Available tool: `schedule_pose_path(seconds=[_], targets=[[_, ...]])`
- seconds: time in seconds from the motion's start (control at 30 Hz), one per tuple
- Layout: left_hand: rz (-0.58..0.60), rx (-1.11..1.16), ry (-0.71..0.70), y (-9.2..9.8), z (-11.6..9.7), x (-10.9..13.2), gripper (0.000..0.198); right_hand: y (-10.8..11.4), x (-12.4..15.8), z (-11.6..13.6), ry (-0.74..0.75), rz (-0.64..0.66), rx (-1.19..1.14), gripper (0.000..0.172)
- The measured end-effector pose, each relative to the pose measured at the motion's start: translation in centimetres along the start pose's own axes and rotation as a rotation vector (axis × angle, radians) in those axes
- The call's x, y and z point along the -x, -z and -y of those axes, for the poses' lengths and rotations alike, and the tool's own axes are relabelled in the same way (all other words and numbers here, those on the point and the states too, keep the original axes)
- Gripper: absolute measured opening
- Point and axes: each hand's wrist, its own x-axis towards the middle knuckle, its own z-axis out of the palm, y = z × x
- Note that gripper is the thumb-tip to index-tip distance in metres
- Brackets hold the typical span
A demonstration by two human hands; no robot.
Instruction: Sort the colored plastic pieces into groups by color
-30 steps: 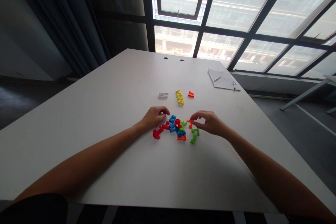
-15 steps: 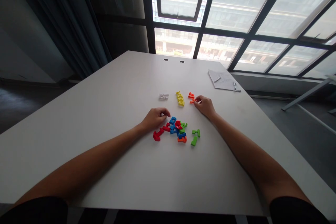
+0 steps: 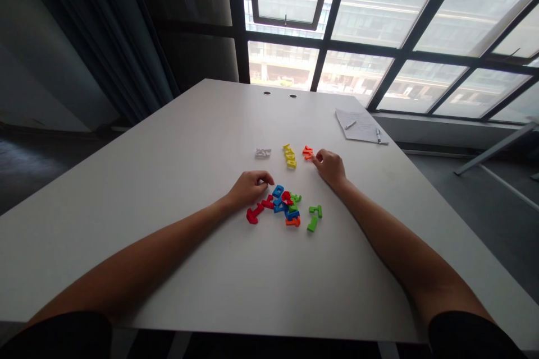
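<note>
My right hand [image 3: 329, 166] is at the small orange letter-shaped plastic pieces [image 3: 307, 150], its thumb and fingertips pinched at the edge of the nearer one. Resting on the table, my left hand [image 3: 250, 186] has loosely curled fingers with a gap between thumb and forefinger, and nothing shows in it. Beside its fingertips lies a blue plastic letter [image 3: 278, 190], part of a mixed pile with red letters [image 3: 255, 213], green letters [image 3: 312, 224] and another orange letter [image 3: 293, 222]. Some pieces in the pile overlap.
On the white table [image 3: 189, 151], yellow pieces [image 3: 289, 156] form a short column and white pieces [image 3: 263, 153] sit to their left. Paper sheets [image 3: 357, 124] with pens lie at the right edge. Windows and a dark curtain [image 3: 126, 28] stand beyond the table.
My right hand has pushed the nearer orange letter away from me, up against the other orange one. My left hand has stayed in place beside the pile.
</note>
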Motion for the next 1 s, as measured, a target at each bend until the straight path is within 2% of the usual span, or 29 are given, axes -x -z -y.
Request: schedule_pose_path(seconds=[0.13, 0.23, 0.33, 0.47, 0.73, 1.0], targets=[[0.001, 0.0, 0.005, 0.0, -0.1, 0.0, 0.03, 2.1, 2.8, 3.1, 0.326, -0.012, -0.123, 0.019], [0.004, 0.002, -0.002, 0.0, -0.1, 0.0, 0.03, 4.5, 6.0, 5.8, 0.605, 0.095, -0.292, 0.016], [-0.006, 0.001, -0.015, 0.0, 0.0, 0.0, 0.029, 7.0, 8.9, 7.4, 0.765, 0.2, -0.361, 0.012], [-0.014, -0.007, -0.002, -0.1, 0.1, -0.1, 0.029, 8.5, 11.1, 7.3, 0.845, 0.248, -0.3, 0.012], [-0.018, -0.002, -0.004, -0.1, 0.0, -0.1, 0.029, 8.0, 12.6, 6.3, 0.859, 0.33, -0.225, 0.016], [-0.014, -0.007, 0.0, -0.1, 0.1, -0.1, 0.028, 8.1, 12.8, 6.6, 0.884, 0.376, -0.282, 0.009]])
